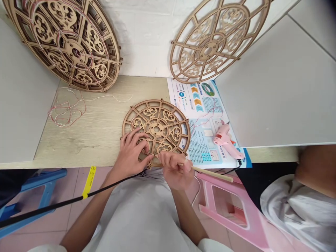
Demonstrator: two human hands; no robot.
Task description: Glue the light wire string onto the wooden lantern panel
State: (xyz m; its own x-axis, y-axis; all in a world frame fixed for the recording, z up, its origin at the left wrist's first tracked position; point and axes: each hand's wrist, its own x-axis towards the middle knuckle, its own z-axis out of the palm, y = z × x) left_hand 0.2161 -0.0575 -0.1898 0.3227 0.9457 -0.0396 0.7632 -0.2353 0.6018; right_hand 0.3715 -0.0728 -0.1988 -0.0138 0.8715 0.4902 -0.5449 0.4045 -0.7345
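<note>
A round brown openwork wooden wheel (156,120) with scroll cutouts lies at the table's front edge. My left hand (132,154) rests on its lower left part, fingers spread and thumb apart from the index finger. Close to that thumb runs a thin wire (151,153), partly hidden by my hands. My right hand (178,168) is closed at the wheel's near edge, around a pale slender stick (214,173) that points out to the right. Whether its fingertips also pinch the wire cannot be made out.
Stacked wooden wheels (76,52) with wires lean at the back left; another wheel (210,49) leans back right. Loose wire (68,113) lies left. A pink glue gun (225,140) rests on a printed sheet (199,140). Grey panels (283,91) flank the table. A person sits right.
</note>
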